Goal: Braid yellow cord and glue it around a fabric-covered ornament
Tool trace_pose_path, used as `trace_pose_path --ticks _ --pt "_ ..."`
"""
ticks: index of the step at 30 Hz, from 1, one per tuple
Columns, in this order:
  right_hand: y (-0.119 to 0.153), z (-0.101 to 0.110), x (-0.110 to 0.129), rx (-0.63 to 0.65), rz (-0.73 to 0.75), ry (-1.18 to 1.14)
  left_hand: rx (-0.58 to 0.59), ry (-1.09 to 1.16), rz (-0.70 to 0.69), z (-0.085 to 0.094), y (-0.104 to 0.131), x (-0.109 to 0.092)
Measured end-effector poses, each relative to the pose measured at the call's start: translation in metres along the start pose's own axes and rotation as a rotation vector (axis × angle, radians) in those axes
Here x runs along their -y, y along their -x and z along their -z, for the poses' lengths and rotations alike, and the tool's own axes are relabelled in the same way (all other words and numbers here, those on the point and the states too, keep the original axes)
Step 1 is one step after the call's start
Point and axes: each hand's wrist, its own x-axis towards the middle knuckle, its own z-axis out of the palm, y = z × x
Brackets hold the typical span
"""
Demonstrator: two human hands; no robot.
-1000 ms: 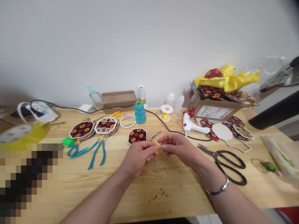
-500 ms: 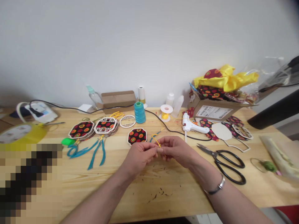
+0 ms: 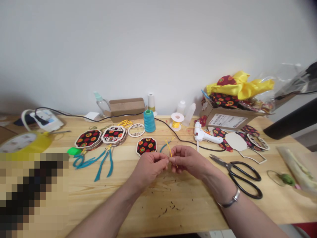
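A thin yellow cord (image 3: 170,148) runs between the fingertips of both hands, its short end sticking up above them. My left hand (image 3: 150,167) is closed in a pinch on the cord, thumb against forefinger. Pinching the same cord from the other side, my right hand (image 3: 187,160) almost touches the left at the fingertips. Any knot there is hidden by the fingers. Just behind my left hand lies a patterned fabric panel (image 3: 146,146) with a pale edge. A teal tassel (image 3: 165,144) with a yellow tip lies behind the cord.
Black-handled scissors (image 3: 239,175) lie to the right, below a white glue gun (image 3: 206,136). Behind stand a teal thread cone (image 3: 149,121) and a yellow cord spool (image 3: 176,122). Stacked framed panels (image 3: 113,135) with teal tassels sit left. A cardboard box (image 3: 228,119) holds fabric.
The yellow cord's free end, bent over to the left before, now stands more upright. Both hands stay together in nearly the same place. The whole view has shifted slightly.
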Motion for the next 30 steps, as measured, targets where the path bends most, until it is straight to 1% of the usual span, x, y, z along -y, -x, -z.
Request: trace_pose_path --ticks 3,7,10,13,17,19,26,30 --pt "-0.0017 -0.0034 -0.0002 -0.046 0.007 -0.032 -0.020 0.015 0.015 0.0005 -0.0010 -0.0007" --pt "-0.0034 -0.0065 -0.0002 -0.102 0.085 -0.061 -0.012 0.019 0.001 0.0016 -0.0019 -0.0015" --pt "-0.0034 -0.0062 -0.0003 -0.108 0.102 -0.062 0.001 0.026 -0.008 0.0024 -0.0009 -0.0016" --pt "-0.0028 -0.0054 -0.0001 -0.101 0.102 0.007 0.009 0.043 0.014 0.0027 0.0000 -0.0011" --pt "-0.0021 -0.0058 0.0001 -0.151 0.161 0.192 -0.006 0.041 0.020 0.0028 -0.0016 0.0004" --pt "-0.0020 -0.0066 0.0003 -0.172 0.190 0.245 -0.007 0.044 0.011 0.0031 -0.0028 0.0012" --pt "-0.0008 -0.0081 0.0030 -0.140 0.182 0.257 0.020 0.060 0.002 0.0032 -0.0034 0.0015" --pt "-0.0005 -0.0083 0.0028 -0.185 0.177 0.352 0.020 0.083 -0.001 0.0032 -0.0026 0.0016"
